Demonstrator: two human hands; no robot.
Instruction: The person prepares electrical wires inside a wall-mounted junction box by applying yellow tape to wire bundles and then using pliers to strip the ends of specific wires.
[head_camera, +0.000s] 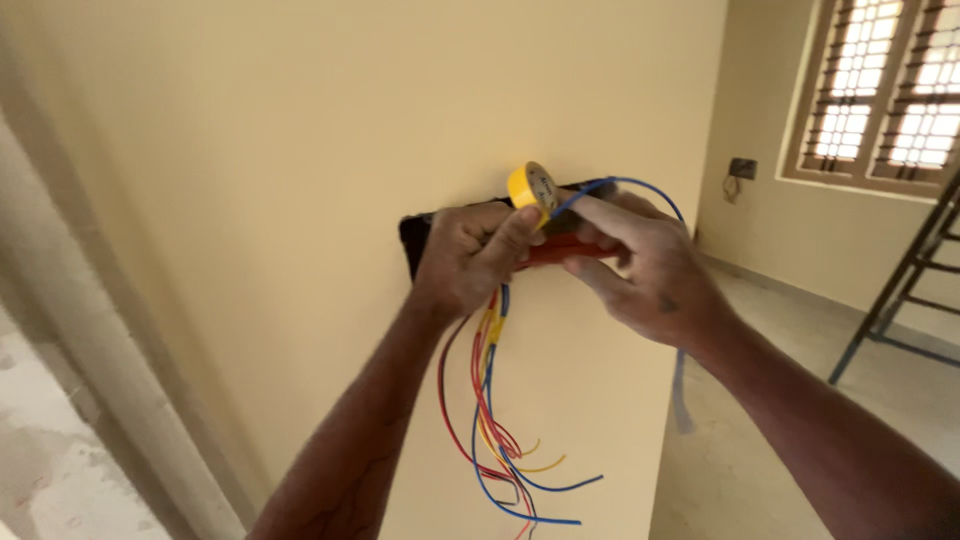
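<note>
My left hand (470, 255) is closed around a bundle of red, blue and yellow wires (492, 400) that hangs down the cream wall. Its thumb presses on a yellow roll of tape (531, 188) held above the knuckles. My right hand (645, 265) pinches a blue wire (615, 183) that arcs up and over it, and also grips a red-handled tool (555, 252) between the two hands. Both hands cover most of a dark recessed wall box (414, 240).
The cream wall (300, 150) ends at a corner on the right. Beyond it are a tiled floor (780, 400), a wooden grilled window (885, 90), a small wall socket with dangling wire (741, 170), and a dark metal ladder (915, 270).
</note>
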